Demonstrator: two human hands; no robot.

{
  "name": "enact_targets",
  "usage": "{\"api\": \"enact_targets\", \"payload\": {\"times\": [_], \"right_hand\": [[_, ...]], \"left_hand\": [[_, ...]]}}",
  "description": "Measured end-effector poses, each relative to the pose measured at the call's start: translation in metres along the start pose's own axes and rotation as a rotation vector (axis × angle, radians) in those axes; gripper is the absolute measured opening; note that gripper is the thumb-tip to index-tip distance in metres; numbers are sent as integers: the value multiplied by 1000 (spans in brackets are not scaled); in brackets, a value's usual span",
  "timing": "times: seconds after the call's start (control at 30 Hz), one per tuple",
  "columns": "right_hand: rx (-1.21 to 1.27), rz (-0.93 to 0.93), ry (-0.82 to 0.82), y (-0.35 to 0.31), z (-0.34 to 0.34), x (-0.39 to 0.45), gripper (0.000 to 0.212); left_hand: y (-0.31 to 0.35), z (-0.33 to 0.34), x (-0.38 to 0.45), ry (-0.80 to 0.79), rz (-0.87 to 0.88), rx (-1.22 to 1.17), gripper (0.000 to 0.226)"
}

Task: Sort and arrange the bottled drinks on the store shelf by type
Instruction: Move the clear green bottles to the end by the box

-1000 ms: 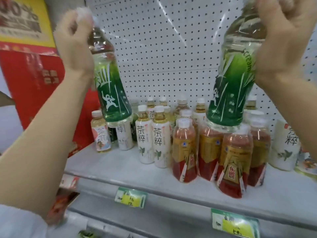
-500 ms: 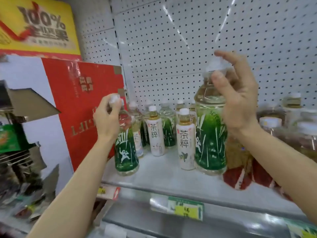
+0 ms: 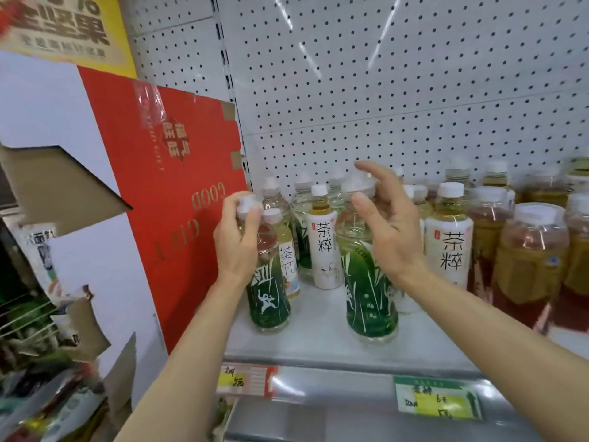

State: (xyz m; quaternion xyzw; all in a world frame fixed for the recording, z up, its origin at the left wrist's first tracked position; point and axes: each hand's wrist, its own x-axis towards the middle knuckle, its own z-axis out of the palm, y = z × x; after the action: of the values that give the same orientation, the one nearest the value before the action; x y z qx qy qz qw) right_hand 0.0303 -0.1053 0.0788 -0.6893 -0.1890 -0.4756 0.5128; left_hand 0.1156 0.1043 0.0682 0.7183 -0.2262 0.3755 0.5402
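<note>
Two green-labelled bottles stand near the front of the grey shelf (image 3: 318, 341). My left hand (image 3: 236, 247) is closed around the white cap and neck of the left green bottle (image 3: 269, 304). My right hand (image 3: 390, 231) hovers at the neck of the right green bottle (image 3: 369, 301) with fingers spread and the thumb in front of the neck. Behind them stand white-labelled tea bottles (image 3: 325, 250), and another white-labelled bottle (image 3: 449, 250) is to the right. More green bottles (image 3: 302, 218) line the back row.
Amber tea bottles with red bases (image 3: 529, 266) crowd the shelf's right side. A red cardboard box (image 3: 178, 202) leans against the shelf's left end. The white pegboard wall (image 3: 382, 90) closes the back. Price tags (image 3: 436, 400) hang on the shelf's front edge.
Both green bottles came down from head height and now stand on the shelf's front left. My right hand's fingers have spread off its bottle; the left still holds.
</note>
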Motion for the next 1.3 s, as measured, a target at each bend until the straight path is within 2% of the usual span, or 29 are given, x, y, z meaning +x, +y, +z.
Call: {"api": "enact_targets", "payload": {"times": [0.07,0.13,0.2,0.27,0.3,0.33,0.37,0.43,0.47,0.5,0.53,0.6,0.67,0.77,0.9,1.03,1.17,1.2,1.23,1.3], "right_hand": [[-36,23,10,7,14,-6,39],[-71,50,0,18,24,-10,40],[-103,60,18,23,33,-11,40],[-93,64,28,27,42,-10,41],[-89,62,28,27,46,-10,42],[-92,60,25,27,50,-11,42],[-97,57,21,26,53,-12,41],[-116,45,10,24,55,-15,42],[-116,45,-4,23,53,-16,44],[-114,58,-37,23,51,-18,50],[-122,84,-91,22,47,-20,62],[-167,140,-210,24,41,-26,95],[-193,140,-238,29,39,-35,109],[-186,112,-218,33,46,-39,106],[-107,117,-215,31,70,-39,101],[-83,124,-263,33,90,-35,103],[-96,152,-423,28,85,-30,104],[-112,155,-401,24,79,-28,99],[-148,141,-299,19,71,-25,96],[-249,39,9,7,47,-5,92]], "left_hand": [[1,-3,4,-46,18,-40,15],[3,-10,17,-57,2,-126,25],[13,-16,44,-68,-170,-247,38],[26,-20,81,-166,-361,-224,28],[30,-19,101,-273,-412,-111,19],[33,-15,121,-426,-431,65,20],[35,-9,137,-618,-424,279,30],[44,6,148,-986,-382,708,67],[44,14,150,-1115,-347,869,82],[43,21,147,-1204,-308,978,86],[42,27,144,-1241,-265,1023,78],[36,33,141,-1200,-186,1028,62],[33,33,140,-1184,-142,979,49],[36,25,151,-1189,-116,940,38],[65,5,182,-1089,-151,716,34],[111,-13,205,-976,-10,642,30],[156,-19,213,-893,117,600,29],[165,-18,212,-874,139,579,30],[173,-18,211,-860,165,558,32],[187,-14,209,-858,201,498,32]]}}
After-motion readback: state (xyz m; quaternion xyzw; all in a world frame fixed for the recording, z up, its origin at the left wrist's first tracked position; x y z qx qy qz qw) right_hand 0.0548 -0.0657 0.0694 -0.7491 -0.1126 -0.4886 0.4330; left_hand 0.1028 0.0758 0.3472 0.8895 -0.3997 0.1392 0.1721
